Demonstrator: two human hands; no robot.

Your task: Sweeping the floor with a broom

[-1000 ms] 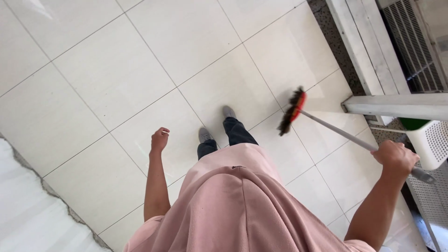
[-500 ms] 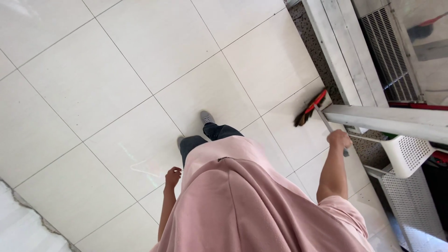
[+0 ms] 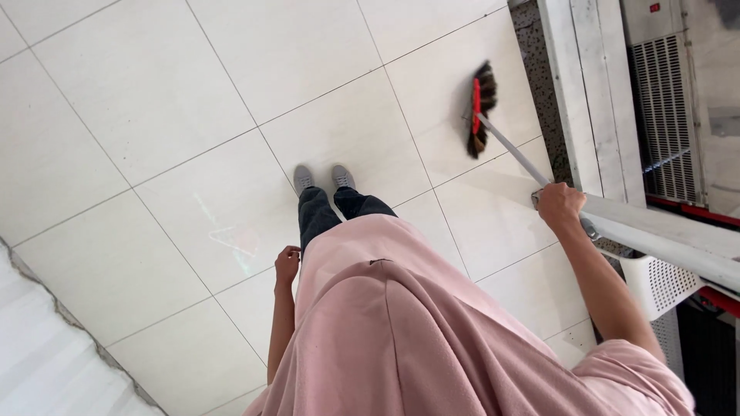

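Ahead-right on the tiled floor (image 3: 139, 100), broom (image 3: 479, 108) handle slants back into my gripping right hand (image 3: 560, 206); left hand (image 3: 287, 262) hangs loosely curled, empty.

Red-backed broom (image 3: 478, 108), white floor tiles (image 3: 154, 92), pink garment (image 3: 401, 331).

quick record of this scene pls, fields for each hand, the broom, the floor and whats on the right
left hand: left hand loosely curled, empty, hanging beside the pink garment
right hand: right hand closed on the broom's grey metal handle
broom: red-backed broom head with dark bristles, resting on the floor ahead and to the right of the grey shoes
floor: large pale square tiles
right side: white wooden rail, white perforated plastic basket
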